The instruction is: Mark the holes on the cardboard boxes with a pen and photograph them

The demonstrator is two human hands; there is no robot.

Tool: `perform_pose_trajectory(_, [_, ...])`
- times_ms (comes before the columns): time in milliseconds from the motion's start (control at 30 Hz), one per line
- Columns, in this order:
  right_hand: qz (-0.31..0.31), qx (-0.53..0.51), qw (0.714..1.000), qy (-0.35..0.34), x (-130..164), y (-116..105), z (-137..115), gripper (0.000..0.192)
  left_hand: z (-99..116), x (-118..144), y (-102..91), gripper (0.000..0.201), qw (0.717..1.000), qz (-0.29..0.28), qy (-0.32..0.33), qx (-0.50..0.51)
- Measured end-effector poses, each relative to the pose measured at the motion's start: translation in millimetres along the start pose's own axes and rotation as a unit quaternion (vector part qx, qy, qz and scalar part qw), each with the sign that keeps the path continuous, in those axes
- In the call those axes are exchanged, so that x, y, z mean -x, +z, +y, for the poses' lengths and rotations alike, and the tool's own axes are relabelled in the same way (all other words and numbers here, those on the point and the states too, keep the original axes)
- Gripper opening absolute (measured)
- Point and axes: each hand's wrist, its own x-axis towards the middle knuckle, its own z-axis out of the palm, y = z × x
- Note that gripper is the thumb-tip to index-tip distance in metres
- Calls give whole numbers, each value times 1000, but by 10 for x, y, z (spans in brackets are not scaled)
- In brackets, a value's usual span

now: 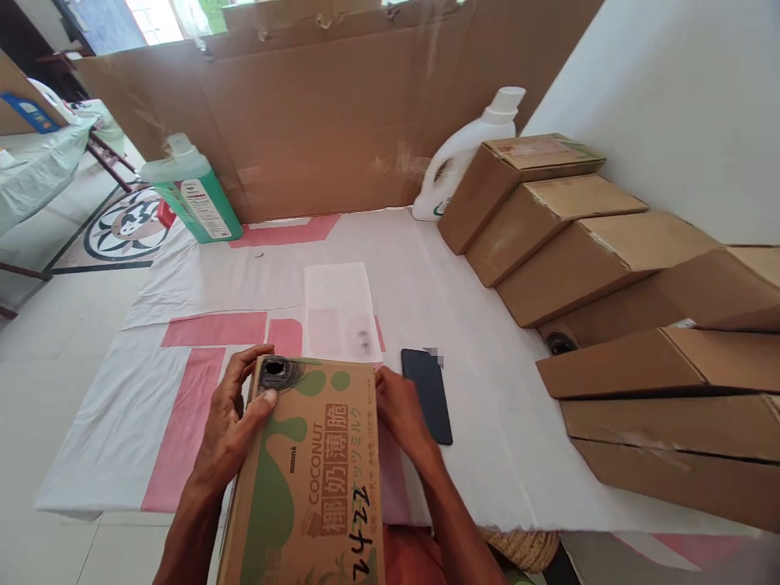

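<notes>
Nearest to me, a coconut-wafer carton [310, 479] printed in green and brown lies lengthwise between my hands, its far end on the white-and-pink table cover [183, 325]. My left hand [235, 426] grips the carton's left far corner: the fingers curl around the edge and the thumb presses flat on top beside a torn, dark hole. My right hand [399, 414] closes against the right side, fingers bent down along the wall. Just right of that hand, a dark phone [427, 394] lies flat. Beyond the carton, a translucent white sheet [338, 309]. Further right, a row of plain brown boxes [585, 252] leaning on one another. Farthest back, a green bottle [195, 195], a white jug [463, 150] and a cardboard backdrop [329, 122].
</notes>
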Motion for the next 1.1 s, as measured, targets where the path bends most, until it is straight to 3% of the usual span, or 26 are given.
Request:
perform_pose_trajectory(100, [115,-147,982,-24,57,-335,-74,28,-17,39,31,59,999,-26,26,23])
perform_pose_trajectory(167, [187,-330,922,-74,182,-545,-242,23,-11,51,69,60,998,-38,45,26])
perform_pose_trajectory(233, [156,-492,844,-144,372,-643,-471,17,7,58,116,60,997,-46,57,31])
perform_pose_trajectory(300, [73,-545,812,-195,577,-601,-689,9,26,66,161,58,995,-52,73,33])
perform_pose_trajectory(367, [39,-539,813,-214,737,-466,-834,9,35,81,191,57,994,-54,93,34])
perform_pose_trajectory(567, [82,-471,848,-229,842,-168,-862,17,-6,129,180,55,990,-52,120,52])
perform_pose_trajectory(867, [90,-405,874,-251,823,-150,-915,15,-42,150,146,55,991,-46,108,62])
perform_pose_trajectory(1100, [108,-412,881,-206,796,-174,-772,10,-101,143,125,55,992,-42,98,69])
